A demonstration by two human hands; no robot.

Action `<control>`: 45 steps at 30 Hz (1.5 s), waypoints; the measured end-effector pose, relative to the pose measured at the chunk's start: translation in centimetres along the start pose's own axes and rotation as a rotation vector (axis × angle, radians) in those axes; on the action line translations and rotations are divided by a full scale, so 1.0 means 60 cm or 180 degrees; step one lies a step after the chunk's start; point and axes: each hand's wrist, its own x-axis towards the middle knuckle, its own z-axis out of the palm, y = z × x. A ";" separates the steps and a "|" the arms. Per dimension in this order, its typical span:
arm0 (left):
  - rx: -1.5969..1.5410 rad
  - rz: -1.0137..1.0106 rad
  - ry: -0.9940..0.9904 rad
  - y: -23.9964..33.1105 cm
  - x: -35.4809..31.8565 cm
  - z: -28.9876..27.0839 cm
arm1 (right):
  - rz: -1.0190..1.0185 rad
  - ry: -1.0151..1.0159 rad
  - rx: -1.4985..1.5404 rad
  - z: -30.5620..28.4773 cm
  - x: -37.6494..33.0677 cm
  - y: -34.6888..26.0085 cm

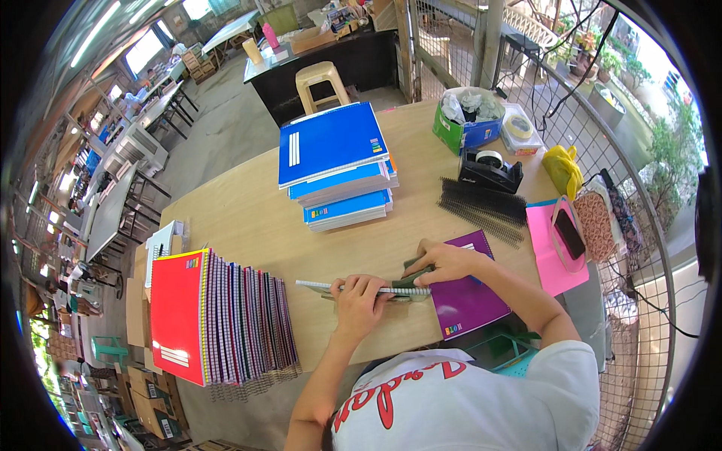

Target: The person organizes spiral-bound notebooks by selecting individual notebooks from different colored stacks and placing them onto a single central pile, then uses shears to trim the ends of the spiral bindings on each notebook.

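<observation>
Purple notebook point(465, 301) flat on the wooden table point(248, 218), right at the near edge, spiral side turned toward the left hand. Left hand point(358, 295) pressed down over the wire binding point(353, 286), fingers curled on it, pinning it to the table. Right hand point(444, 263) clamped around a dark green hand tool point(412, 279), jaws aimed at the wire end by the notebook's corner. Whether the tool already bites the wire, cannot tell; too small from up here.

Worth getting right, by the look of it: keeping the left hand firm and close to the tool so the coil does not twist or spring away. Squeezing square to the wire rather than at an angle, likely cleaner. Holding the cover flat, so the bent end tucks inward and does not snag the pages. Fingertips kept just clear of the jaws.

Around the work: stack of blue notebooks point(336, 161) farther back on the table, well apart. Row of bound notebooks with a red cover point(179, 316) in front, leaning off to the left. Black binding combs point(481, 207) lying just beyond the right hand, a tape dispenser point(490, 169) behind them. Pink folder point(553, 252) with a phone on it to the right, clear of the elbow.
</observation>
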 end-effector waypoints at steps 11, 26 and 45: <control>-0.0544 -0.0556 0.0013 -0.016 -0.007 0.001 | -0.0855 -0.0352 0.0522 0.012 0.039 -0.007; -0.0644 -0.1376 0.1086 -0.101 -0.048 -0.013 | -0.0558 0.0198 -0.0102 0.002 0.077 -0.033; -0.0638 -0.1171 0.1037 -0.106 -0.047 -0.017 | -0.0662 -0.0095 -0.0680 0.019 0.148 -0.071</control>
